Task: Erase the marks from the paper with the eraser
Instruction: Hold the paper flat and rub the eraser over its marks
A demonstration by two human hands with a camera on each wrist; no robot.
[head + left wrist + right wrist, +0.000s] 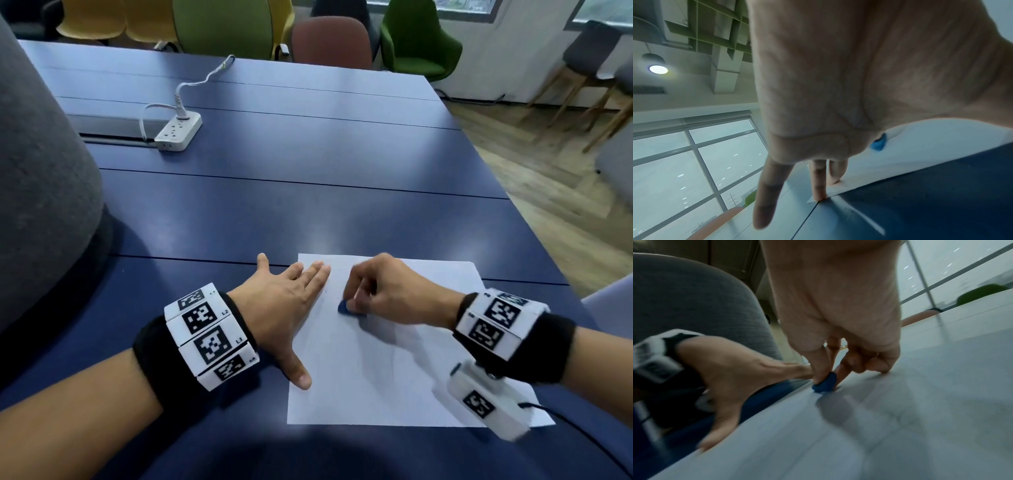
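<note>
While pinching: the right hand [394,291] holds one blue eraser [346,307] between thumb and fingertips, its other fingers curled under, knuckles up.
Right hand grip: closed tight on the eraser, which shows only as a small blue nub below the fingertips [838,378] in the right wrist view.
Eraser place: touching the paper [394,377], in the sheet's far left part, just beside the left hand's fingers.
Left hand: the left hand [287,308] lies flat, palm down, fingers straight and spread, holding nothing.
Left hand place: across the paper's left edge; three fingertips and the thumb press on the sheet, the little finger rests on the table [308,154] off the sheet.
Paper: one white sheet, flat on the table's near part; marks on it are too faint to make out.
Wrists: two, each with a black band and white coded blocks.
Strip: one white power strip [178,132] with a plug in it, well beyond the paper, to its far left.
Chairs: several past the table's far edge; count unclear.
</note>
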